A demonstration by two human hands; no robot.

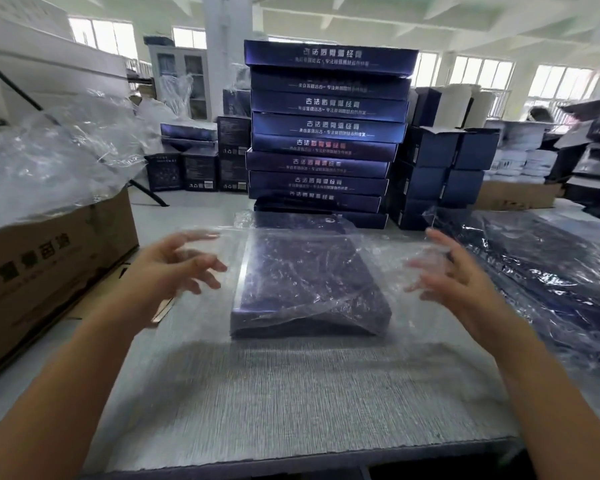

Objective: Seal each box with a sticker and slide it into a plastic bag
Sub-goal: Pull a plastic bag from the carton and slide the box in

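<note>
A: Centre of the table (291, 393)?
B: Dark blue box (309, 282), flat, inside a clear plastic bag (378, 251).
A: Hands?
B: Left hand (167, 268) spread at the bag's left edge. Right hand (458, 271) spread at its right, film over fingertips.
A: Behind?
B: Tall stack of blue boxes (326, 133). Cardboard carton (49, 271) at left.

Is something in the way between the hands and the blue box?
Only the clear bag. The box lies inside it, so plastic covers it. The left hand and right hand are on either side; nothing else lies between.
</note>
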